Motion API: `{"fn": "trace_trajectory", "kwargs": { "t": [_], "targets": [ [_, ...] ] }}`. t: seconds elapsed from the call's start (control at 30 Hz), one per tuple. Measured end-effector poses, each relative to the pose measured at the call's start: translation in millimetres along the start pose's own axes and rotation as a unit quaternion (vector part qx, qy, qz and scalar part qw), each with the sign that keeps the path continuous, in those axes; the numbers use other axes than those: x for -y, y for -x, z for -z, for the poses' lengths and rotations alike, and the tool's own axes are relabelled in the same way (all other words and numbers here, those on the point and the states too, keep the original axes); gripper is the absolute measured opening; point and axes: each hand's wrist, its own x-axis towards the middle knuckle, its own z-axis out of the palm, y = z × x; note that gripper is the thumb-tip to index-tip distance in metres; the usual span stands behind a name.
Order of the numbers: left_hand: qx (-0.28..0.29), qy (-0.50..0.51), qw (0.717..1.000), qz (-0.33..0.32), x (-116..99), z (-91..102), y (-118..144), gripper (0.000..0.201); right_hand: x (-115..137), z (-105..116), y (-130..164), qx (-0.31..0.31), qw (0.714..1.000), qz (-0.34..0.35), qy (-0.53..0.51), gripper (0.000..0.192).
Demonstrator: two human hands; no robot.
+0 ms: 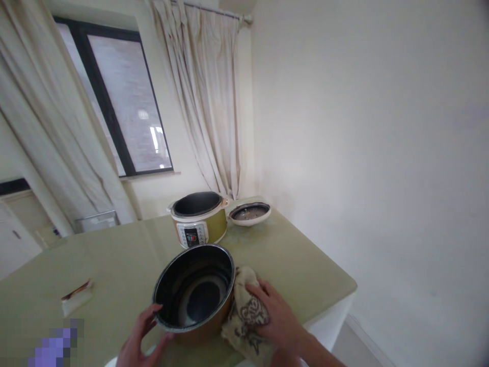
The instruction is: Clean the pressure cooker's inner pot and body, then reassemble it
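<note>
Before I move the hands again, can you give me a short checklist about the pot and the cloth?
1. Left hand steadies the inner pot at its rim: ok.
2. Right hand presses the cloth on the pot's outer side: ok.
3. Pot rests flat on the table: ok.
4. Pot stands clear of the cooker: ok.
5. Pot's outside is dry: cannot tell.
</note>
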Motion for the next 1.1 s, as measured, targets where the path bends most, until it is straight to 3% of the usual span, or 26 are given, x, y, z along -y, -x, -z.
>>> {"fn": "trace_trajectory", "kwargs": {
  "t": [0.1,0.2,0.27,0.47,0.57,0.67,0.73,0.8,0.87,0.97,1.0,1.1],
  "targets": [
    [0.050,-0.008,0.998,-0.037,-33.4,-24.6,-10.9,0.066,-20.2,17.1,25.2,-0.139,0.989,-0.043,0.026,0.058],
    [0.122,0.008,0.990,-0.069,-69.5,-66.9,-15.9,0.058,-44.2,40.7,24.2,-0.336,0.938,-0.073,0.041,0.052],
    [0.166,0.011,0.983,-0.079,-93.3,-99.0,-20.5,0.056,-55.0,50.0,21.3,-0.410,0.906,-0.085,0.058,0.054],
    [0.265,-0.027,0.960,-0.085,-159.2,-182.5,-47.5,0.057,-60.7,42.2,22.9,-0.449,0.876,-0.128,0.121,0.038],
    [0.279,-0.039,0.955,-0.094,-180.9,-211.5,-56.5,0.053,-65.4,36.4,23.4,-0.450,0.872,-0.121,0.152,0.032],
    [0.276,-0.080,0.952,-0.104,-192.9,-228.2,-63.1,0.057,-71.8,33.4,24.0,-0.453,0.868,-0.109,0.172,0.031],
    [0.267,-0.134,0.944,-0.136,-196.9,-227.5,-74.1,0.065,-75.3,31.4,25.1,-0.451,0.868,-0.103,0.179,0.031],
    [0.228,-0.186,0.935,-0.196,-198.2,-214.9,-95.5,0.070,-78.0,28.9,26.4,-0.448,0.869,-0.105,0.183,0.033],
    [0.136,-0.233,0.928,-0.256,-196.1,-191.4,-127.0,0.067,-80.4,26.2,27.3,-0.446,0.867,-0.115,0.189,0.034],
    [-0.022,-0.329,0.913,-0.238,-185.9,-146.7,-181.3,0.067,-83.0,23.3,27.7,-0.445,0.864,-0.123,0.199,0.035],
    [-0.031,-0.368,0.904,-0.214,-181.5,-132.4,-198.1,0.069,-83.5,22.9,27.8,-0.444,0.864,-0.124,0.203,0.035],
    [0.068,-0.441,0.875,-0.187,-171.2,-99.4,-236.9,0.061,-83.0,23.7,27.8,-0.430,0.869,-0.124,0.211,0.034]
  ]
}}
